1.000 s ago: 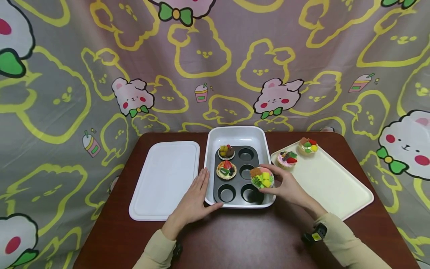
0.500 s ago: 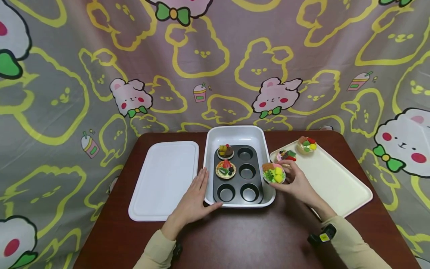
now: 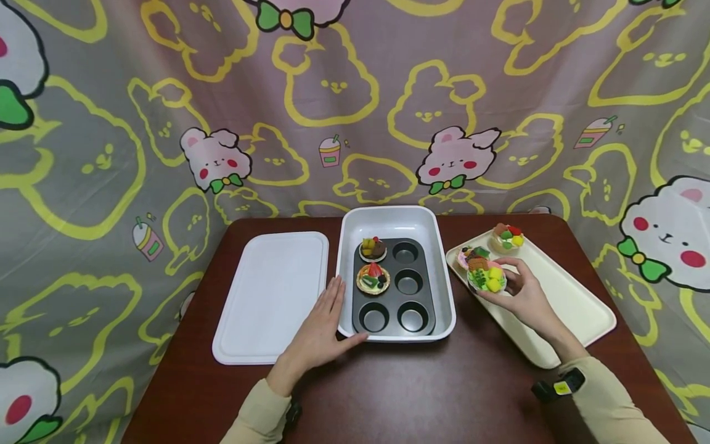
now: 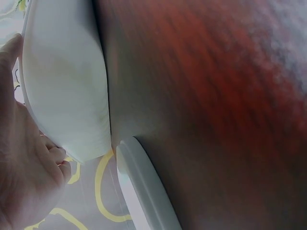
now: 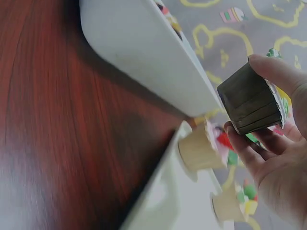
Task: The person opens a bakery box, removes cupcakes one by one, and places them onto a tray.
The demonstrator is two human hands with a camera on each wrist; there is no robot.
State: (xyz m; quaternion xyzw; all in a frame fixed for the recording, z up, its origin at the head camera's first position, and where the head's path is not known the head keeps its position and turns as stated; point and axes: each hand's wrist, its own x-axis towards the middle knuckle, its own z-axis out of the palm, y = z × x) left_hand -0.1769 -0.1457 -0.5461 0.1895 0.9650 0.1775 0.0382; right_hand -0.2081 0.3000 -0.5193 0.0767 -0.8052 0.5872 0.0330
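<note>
My right hand (image 3: 524, 296) pinches a toy cupcake (image 3: 487, 275) topped with yellow cubes, green leaves and a brown piece. It hovers over the left part of the cream tray (image 3: 560, 296); the right wrist view shows its dark pleated cup (image 5: 252, 98) between thumb and fingers. Just behind it, a pink-topped cupcake (image 3: 470, 254) sits on the tray, partly hidden. My left hand (image 3: 318, 336) rests with straight fingers at the near left corner of the white basin (image 3: 388, 222). Inside the basin lies a dark muffin pan (image 3: 391, 308) holding a chocolate-and-fruit tart (image 3: 373, 248) and a strawberry tart (image 3: 373, 279).
Another fruit-topped cupcake (image 3: 506, 238) stands at the tray's far corner. A white board (image 3: 272, 296) lies left of the basin on the brown table (image 3: 399, 394). Behind the table hangs a patterned cloth (image 3: 383, 92).
My right hand has carried the yellow-cube cupcake rightward from over the muffin pan to above the cream tray. The left hand has stayed at the basin's corner.
</note>
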